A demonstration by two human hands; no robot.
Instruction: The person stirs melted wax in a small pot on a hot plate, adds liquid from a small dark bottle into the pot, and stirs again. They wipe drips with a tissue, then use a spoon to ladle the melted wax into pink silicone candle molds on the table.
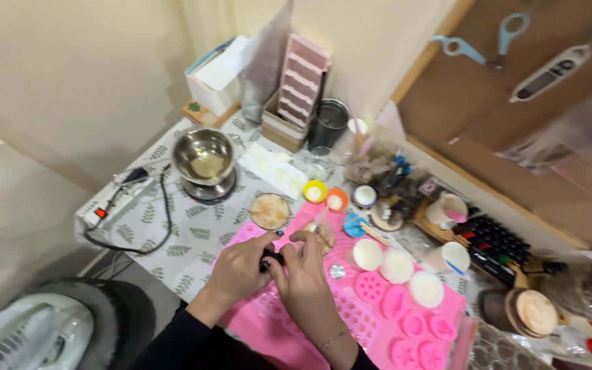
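Left hand (241, 267) and right hand (304, 277) together pinch a small dark bottle (271, 259); pink mat (378, 308) beneath.

— What is being seen around the work spot?

— A plain cream painted wall (70, 75) is being lit softly and evenly. A brown corkboard panel with a pale wooden frame (515, 137) is being leaned at the right.

— And below?

— A small table under a white leaf-patterned cloth (173, 226) is being pushed into the corner.
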